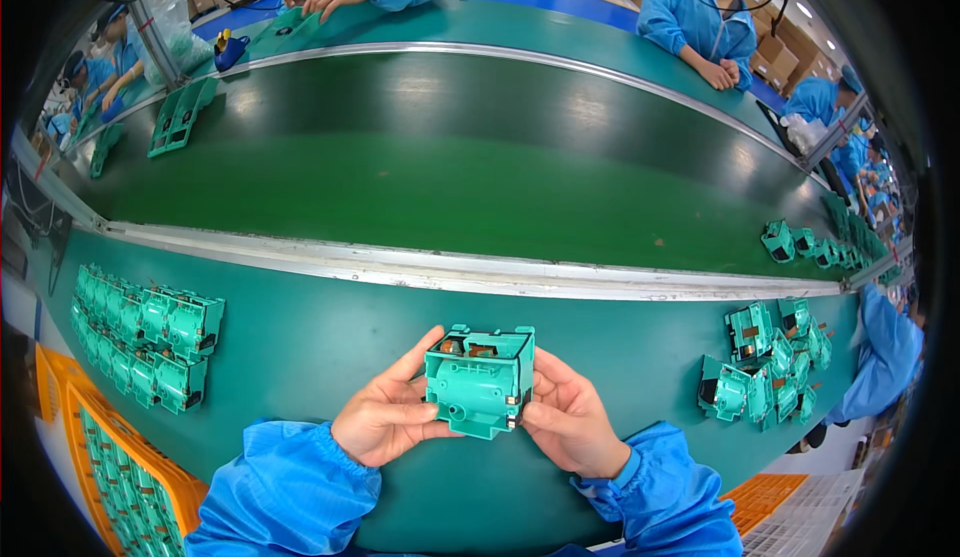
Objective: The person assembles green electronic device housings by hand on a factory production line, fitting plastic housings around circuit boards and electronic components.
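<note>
Between my two hands I hold a teal plastic housing (478, 389) with a rounded front, a dark seal along its edge and copper-coloured parts showing in its open top. My left hand (385, 407) grips its left side, thumb on the front face. On the right side, my right hand (572, 419) closes round the edge near small metal contacts. The housing is held up above the green tabletop (300, 357). Similar housings (150, 332) stand in neat rows to my left. A looser heap of the same housings (768, 367) lies to my right.
Beyond a pale metal rail (450, 266) runs a green conveyor belt (450, 177), bearing housings (800, 244) at right and flat teal panels (182, 117) at far left. An orange crate (130, 457) filled with housings stands at lower left. Co-workers in blue smocks (690, 17) are across the belt.
</note>
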The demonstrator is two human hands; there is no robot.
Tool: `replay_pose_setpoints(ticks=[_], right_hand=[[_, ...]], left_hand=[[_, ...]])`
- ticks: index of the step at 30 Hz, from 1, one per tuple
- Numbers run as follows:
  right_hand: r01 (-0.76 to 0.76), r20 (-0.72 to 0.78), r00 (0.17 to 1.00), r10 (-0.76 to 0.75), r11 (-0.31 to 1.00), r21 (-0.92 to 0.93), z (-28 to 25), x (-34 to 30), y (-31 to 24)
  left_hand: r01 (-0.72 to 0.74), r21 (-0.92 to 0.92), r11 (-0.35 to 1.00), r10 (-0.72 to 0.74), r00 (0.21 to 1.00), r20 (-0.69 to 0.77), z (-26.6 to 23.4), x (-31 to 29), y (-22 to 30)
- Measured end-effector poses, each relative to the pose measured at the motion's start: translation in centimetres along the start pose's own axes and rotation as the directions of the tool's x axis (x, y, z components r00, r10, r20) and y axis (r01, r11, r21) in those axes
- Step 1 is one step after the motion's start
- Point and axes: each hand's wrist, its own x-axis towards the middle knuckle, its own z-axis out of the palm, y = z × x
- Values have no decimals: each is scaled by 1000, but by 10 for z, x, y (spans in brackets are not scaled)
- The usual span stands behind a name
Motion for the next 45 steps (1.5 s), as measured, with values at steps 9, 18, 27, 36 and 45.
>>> replay_pose_setpoints(ticks=[9, 18, 27, 36, 45], right_hand=[[-70, 4, 998, 70, 988, 136, -2, 1, -3], [23, -31, 999, -23, 1000, -9, -1, 2, -4], [34, -18, 999, -36, 991, -130, -2, 2, -6], [158, 146, 980, -136, 976, -152, -15, 1, -2], [83, -43, 995, -93, 978, -189, 4, -3, 2]], left_hand=[[-209, 204, 957, 209, 978, 21, 6, -8, -5], [-323, 289, 901, 328, 944, 31, 6, -7, -8], [-402, 446, 800, 363, 915, 173, 0, -9, -10], [-487, 488, 724, 386, 873, 298, -13, -7, -13], [-124, 324, 938, 129, 992, 5, 5, -1, -12]])
